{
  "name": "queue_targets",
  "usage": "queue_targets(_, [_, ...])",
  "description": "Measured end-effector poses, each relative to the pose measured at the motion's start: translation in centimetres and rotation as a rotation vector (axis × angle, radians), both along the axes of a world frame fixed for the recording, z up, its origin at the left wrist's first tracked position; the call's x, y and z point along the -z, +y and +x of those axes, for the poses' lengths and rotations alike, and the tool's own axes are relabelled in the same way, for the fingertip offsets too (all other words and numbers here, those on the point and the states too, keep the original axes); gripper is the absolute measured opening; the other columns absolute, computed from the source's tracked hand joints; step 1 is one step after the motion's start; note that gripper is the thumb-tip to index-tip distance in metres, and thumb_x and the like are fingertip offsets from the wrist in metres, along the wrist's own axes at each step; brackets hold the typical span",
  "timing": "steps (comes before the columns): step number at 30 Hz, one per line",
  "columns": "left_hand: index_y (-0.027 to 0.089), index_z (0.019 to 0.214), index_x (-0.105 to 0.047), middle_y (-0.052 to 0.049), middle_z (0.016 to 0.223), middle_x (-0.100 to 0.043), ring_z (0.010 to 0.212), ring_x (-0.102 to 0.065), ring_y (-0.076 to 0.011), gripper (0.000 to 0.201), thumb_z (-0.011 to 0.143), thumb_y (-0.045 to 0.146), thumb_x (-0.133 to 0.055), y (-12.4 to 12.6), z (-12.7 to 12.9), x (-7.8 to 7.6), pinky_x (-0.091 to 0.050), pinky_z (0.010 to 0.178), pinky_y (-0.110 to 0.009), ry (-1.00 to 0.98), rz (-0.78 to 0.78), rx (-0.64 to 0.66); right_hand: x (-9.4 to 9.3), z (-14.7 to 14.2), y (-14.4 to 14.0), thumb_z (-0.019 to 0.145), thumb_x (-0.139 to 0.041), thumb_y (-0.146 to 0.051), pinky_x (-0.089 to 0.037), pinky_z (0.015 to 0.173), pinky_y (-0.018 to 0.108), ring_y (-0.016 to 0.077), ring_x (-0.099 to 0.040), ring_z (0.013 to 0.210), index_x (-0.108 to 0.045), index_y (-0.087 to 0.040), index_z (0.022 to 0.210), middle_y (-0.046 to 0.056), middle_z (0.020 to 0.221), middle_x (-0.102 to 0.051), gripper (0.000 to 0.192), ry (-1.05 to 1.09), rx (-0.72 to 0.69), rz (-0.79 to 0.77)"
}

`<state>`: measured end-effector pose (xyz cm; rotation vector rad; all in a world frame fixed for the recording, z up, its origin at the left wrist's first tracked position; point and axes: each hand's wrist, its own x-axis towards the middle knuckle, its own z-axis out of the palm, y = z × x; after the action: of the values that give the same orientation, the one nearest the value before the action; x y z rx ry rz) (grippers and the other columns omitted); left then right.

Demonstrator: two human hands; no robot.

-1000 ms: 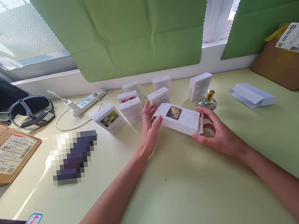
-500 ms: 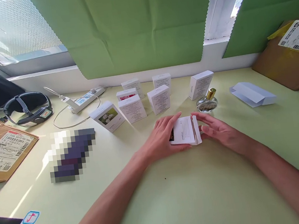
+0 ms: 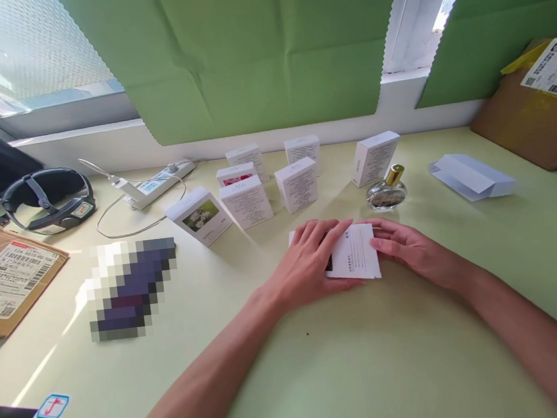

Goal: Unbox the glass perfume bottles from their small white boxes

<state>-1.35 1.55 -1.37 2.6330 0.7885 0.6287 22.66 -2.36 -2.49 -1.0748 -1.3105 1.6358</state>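
A small white printed carton (image 3: pixel 357 254) lies flat on the table, a strip of dark picture showing beside my fingers. My left hand (image 3: pixel 309 259) is laid across it, fingers over the top and thumb along the near side. At the carton's right end is my right hand (image 3: pixel 406 245), its thumb on the top face and its fingers at the far corner. No raised flap shows at that end. Just beyond the right hand a glass perfume bottle (image 3: pixel 386 195) with a gold cap stands on the table.
Several similar white boxes (image 3: pixel 298 186) stand behind my hands, one box (image 3: pixel 376 157) apart behind the bottle. A folded white paper piece (image 3: pixel 473 177) lies at right. Cardboard boxes (image 3: pixel 534 119) flank the table, with a power strip (image 3: pixel 162 182), headset (image 3: pixel 51 201) and blurred dark object (image 3: pixel 137 289) leftward.
The flap that stood up at the carton's right end is now down. My right thumb has moved onto the top face, and the carton sits slightly nearer to me.
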Motion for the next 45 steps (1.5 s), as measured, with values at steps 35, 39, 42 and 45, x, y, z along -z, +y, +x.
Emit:
queue_targets(35, [0.027,0.153,-0.036,-0.015,0.144,-0.047,0.131,-0.044,-0.0313,0.084,0.083,0.061,-0.068,-0.08,-0.06,0.83,-0.033,0.110,-0.047,-0.009,0.062,0.025,-0.31,0.09,-0.25,0.095,-0.061,-0.048,-0.055,0.092,0.037,0.0227,-0.065,0.113,-0.049,-0.032,0.131,0.005,0.133,-0.065,0.041,-0.086,-0.035,-0.014])
queue_targets(39, [0.029,0.155,-0.033,-0.016,0.144,-0.047,0.131,-0.045,-0.0313,0.086,0.083,0.062,-0.067,-0.08,-0.11,0.88,-0.033,0.111,-0.048,-0.011,0.065,0.051,-0.19,0.01,-0.40,0.097,-0.060,-0.046,-0.057,0.073,0.032,0.0165,-0.068,0.086,-0.045,-0.032,0.131,0.003,0.114,-0.069,0.040,-0.034,-0.070,-0.038])
queue_targets(42, [0.030,0.156,-0.031,-0.016,0.142,-0.048,0.128,-0.046,-0.0309,0.087,0.083,0.063,-0.067,-0.13,-0.12,0.87,-0.033,0.110,-0.048,-0.025,0.074,0.069,0.08,0.12,-0.47,0.097,-0.059,-0.044,-0.056,0.065,0.030,0.0152,-0.066,0.078,-0.043,-0.032,0.136,0.000,0.098,-0.068,0.044,0.019,-0.121,-0.053])
queue_targets(45, [0.031,0.156,-0.030,-0.016,0.142,-0.048,0.127,-0.047,-0.0305,0.088,0.083,0.064,-0.066,-0.22,-0.09,0.86,-0.034,0.109,-0.047,-0.036,0.078,0.081,0.19,0.26,-0.51,0.098,-0.058,-0.045,-0.057,0.064,0.030,0.0162,-0.065,0.081,-0.042,-0.030,0.139,0.001,0.096,-0.067,0.046,0.052,-0.169,-0.071])
